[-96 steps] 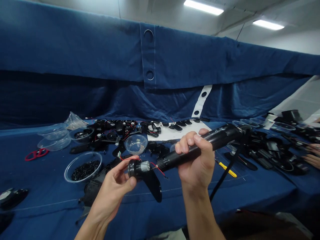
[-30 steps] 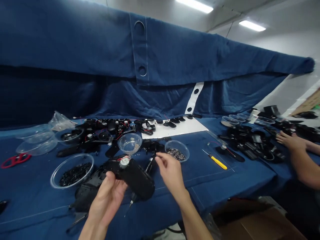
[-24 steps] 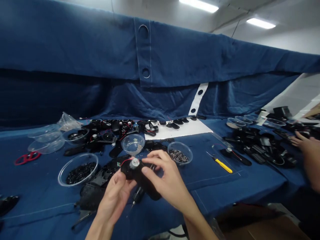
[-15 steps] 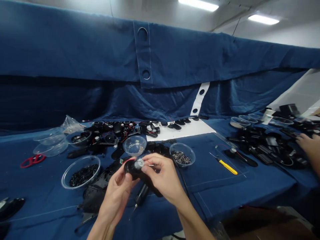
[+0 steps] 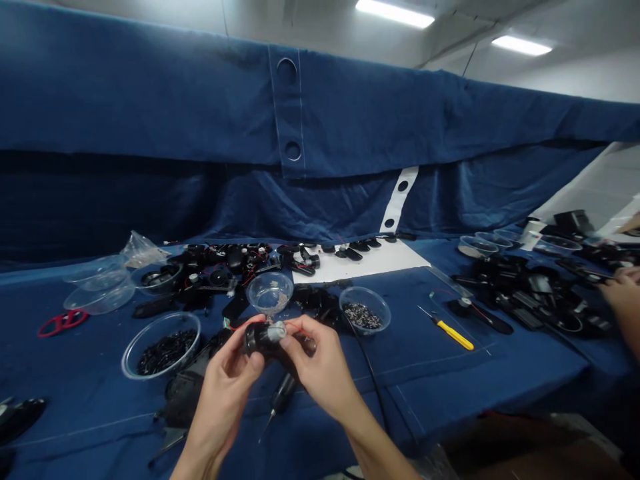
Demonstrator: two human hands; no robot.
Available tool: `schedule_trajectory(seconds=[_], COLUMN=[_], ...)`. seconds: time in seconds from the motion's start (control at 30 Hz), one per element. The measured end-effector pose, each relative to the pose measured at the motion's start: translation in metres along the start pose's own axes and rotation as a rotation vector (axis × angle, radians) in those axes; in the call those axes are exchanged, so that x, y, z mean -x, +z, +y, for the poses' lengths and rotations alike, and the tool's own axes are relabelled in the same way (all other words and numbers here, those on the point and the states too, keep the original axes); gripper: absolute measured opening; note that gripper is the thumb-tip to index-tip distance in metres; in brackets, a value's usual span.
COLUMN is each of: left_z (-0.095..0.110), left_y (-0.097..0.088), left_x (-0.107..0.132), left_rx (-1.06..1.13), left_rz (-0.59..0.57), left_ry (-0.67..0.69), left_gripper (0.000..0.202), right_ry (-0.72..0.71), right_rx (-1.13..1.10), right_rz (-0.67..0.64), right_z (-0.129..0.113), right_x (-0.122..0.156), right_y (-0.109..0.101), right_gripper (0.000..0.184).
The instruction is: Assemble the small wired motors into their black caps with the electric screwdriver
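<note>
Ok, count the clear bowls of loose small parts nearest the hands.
3: a bowl of black pieces to the left, a bowl of pale bits straight ahead, and a bowl of dark bits to the right. Clutter may hide more.

Glossy black plastic housing [image 5: 255,338], shiny metal motor [image 5: 277,331], matt blue cloth [image 5: 150,113].

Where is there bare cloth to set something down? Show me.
Blue cloth shows between the black cable and the yellow-handled screwdriver, right of your right hand. It's crowded with black parts behind and left of your left hand, and with more black parts far right.
</note>
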State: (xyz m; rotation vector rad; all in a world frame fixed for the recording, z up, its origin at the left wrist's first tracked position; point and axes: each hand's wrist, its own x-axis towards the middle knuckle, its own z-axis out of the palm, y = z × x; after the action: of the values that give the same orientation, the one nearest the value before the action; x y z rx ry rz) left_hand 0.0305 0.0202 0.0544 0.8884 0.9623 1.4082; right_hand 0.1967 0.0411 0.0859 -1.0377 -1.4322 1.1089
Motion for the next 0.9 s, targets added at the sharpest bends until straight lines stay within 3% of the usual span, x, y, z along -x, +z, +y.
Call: schedule_trajectory(seconds=[0.23,0.37,0.47,0.63,0.7,0.9], left_z=[-0.007,-0.004,0.003,0.012,0.013,0.006], left_y=[-0.003,-0.010,-0.016,-0.015,-0.012,-0.005], left_x=[-0.004,-0.008,-0.011,-0.011,-0.010,-0.010], left_rx=[-0.040,0.077,0.242,0.456,0.485,0.447], left_rz=[0.000,0.080,0.060,-0.083,-0.122,-0.206], left_ry=[-0.048,-0.082,-0.126,-0.262,-0.273,-0.210], left_gripper=[0.063,0.056,0.050,0.042,0.040,0.042], right_ry=[0.122,0.185,0.173,0.207,0.220,0.134], right_rx=[-0.198,-0.216,-0.150,-0.015,0.050,0.339], right_rz=[-0.077,-0.083,-0.031,0.032,0.053,0.077], right_z=[0.027,0.034,0.040,0.060,0.071,0.111], right_x=[0.001,-0.003,-0.005,0.010,0.022,0.049], right_y=[0.009,-0.005,-0.028,-0.063,-0.070,-0.071], right_gripper=[0.032,0.034,0.035,0.044,0.049,0.032])
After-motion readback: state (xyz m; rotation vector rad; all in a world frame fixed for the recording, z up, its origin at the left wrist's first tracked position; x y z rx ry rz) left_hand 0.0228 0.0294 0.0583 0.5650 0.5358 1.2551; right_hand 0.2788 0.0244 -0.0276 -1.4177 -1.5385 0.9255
